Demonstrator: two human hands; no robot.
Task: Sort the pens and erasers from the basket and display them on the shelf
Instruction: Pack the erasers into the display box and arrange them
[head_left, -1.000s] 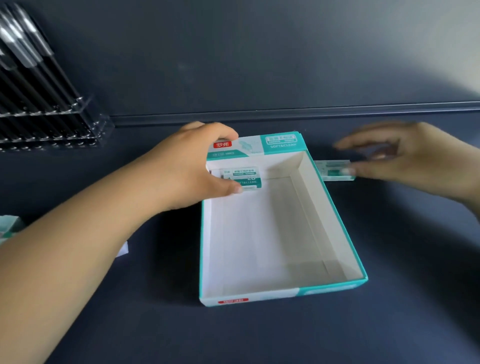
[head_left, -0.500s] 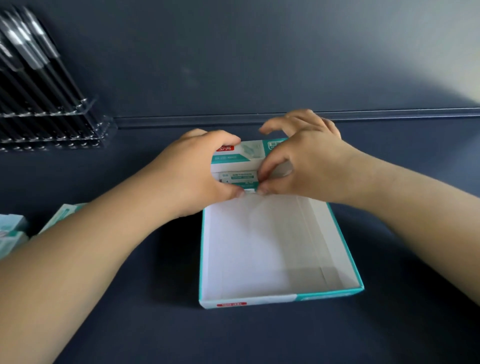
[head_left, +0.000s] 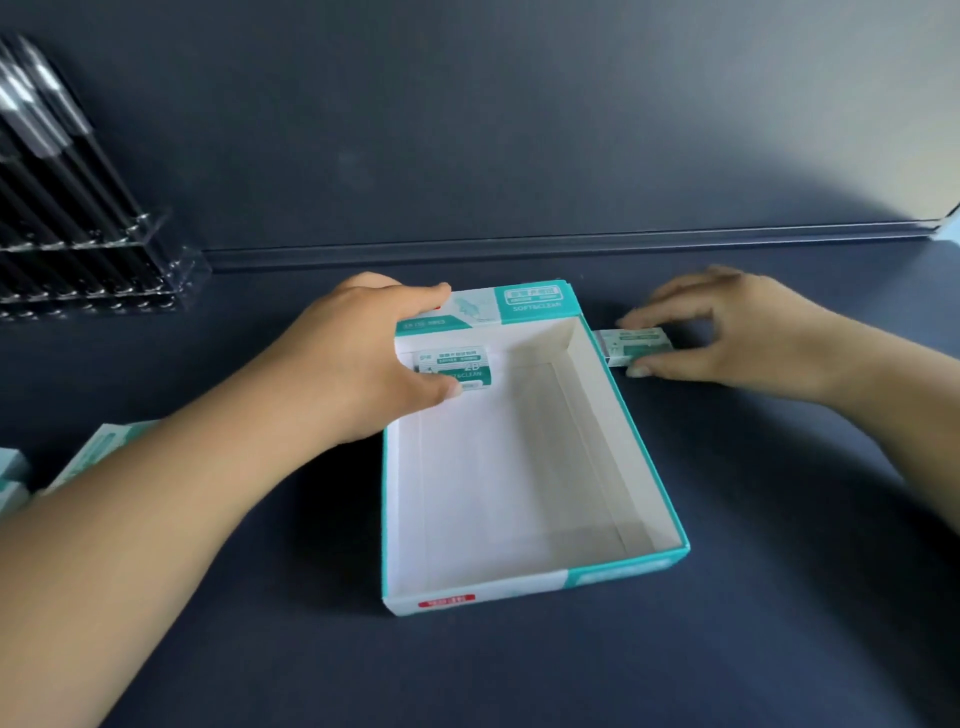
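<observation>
Right hand (head_left: 737, 332) pinches a teal-and-white wrapped eraser (head_left: 636, 347) lying crosswise just right of the teal-edged white cardboard tray (head_left: 644, 467); left hand (head_left: 363, 358) grips the tray's far-left corner.

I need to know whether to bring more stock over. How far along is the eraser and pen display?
Done: pens stand in the clear rack at far left. In hand: the left hand holds one eraser upright against the box's back wall; the right hand pinches another eraser just outside it. Left: the box is mostly bare, and more packs wait at the left edge.
</observation>
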